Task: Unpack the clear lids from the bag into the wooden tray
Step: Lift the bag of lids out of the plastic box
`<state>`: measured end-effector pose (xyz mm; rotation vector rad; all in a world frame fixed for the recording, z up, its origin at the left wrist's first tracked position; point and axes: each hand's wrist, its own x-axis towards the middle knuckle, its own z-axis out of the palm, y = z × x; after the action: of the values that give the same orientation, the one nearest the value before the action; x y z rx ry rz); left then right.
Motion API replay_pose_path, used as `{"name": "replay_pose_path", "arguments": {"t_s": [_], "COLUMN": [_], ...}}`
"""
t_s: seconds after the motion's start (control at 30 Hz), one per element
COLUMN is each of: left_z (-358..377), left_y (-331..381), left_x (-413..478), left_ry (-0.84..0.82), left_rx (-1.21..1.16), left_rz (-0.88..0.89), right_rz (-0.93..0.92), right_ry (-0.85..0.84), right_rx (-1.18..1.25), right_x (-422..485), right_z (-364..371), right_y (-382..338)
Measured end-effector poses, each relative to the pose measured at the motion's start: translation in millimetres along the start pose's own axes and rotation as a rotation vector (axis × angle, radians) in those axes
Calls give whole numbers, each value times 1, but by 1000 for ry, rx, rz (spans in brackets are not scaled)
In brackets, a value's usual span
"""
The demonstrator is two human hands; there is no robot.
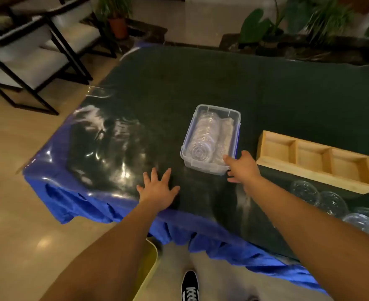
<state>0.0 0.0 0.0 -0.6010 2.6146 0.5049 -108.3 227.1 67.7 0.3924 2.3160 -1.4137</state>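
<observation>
A dark green table [201, 83], covered with a glossy clear sheet over a blue cloth [88, 205] that hangs off the near edge, carries a clear rectangular plastic bin [235, 118] near its middle. Inside the bin lies a stack of clear round ribbed lids [203, 137] on its side, wrapped in what looks like a thin clear bag, though the wrap is hard to make out. The left hand [157, 190] rests flat on the table, fingers spread wide and holding nothing, well apart from the bin. The right hand [242, 166] reaches to the bin's near right corner, its fingers loosely extended and touching the rim; whether they grip it cannot be told. Just right of the bin sits a light wooden tray [316, 172] with three compartments, all holding nothing. Several clear domed lids [331, 203] lie on the table near the tray's front edge.
</observation>
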Motion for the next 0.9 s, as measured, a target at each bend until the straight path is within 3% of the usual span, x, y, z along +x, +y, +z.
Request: {"name": "replay_pose_path", "arguments": {"t_s": [0.23, 0.7, 0.8, 0.9], "left_z": [23, 29, 8, -1], "left_y": [11, 10, 21, 52], "left_x": [11, 16, 19, 7], "left_ry": [15, 13, -4, 143], "left_rx": [134, 133, -163, -897], "left_rz": [-85, -131, -172, -157], "right_rz": [-34, -146, -120, -101], "right_ry": [47, -80, -98, -148], "right_rx": [-306, -210, -144, -95], "right_x": [32, -42, -42, -45], "right_z": [9, -56, -58, -66], "right_y": [-1, 99, 96, 92]}}
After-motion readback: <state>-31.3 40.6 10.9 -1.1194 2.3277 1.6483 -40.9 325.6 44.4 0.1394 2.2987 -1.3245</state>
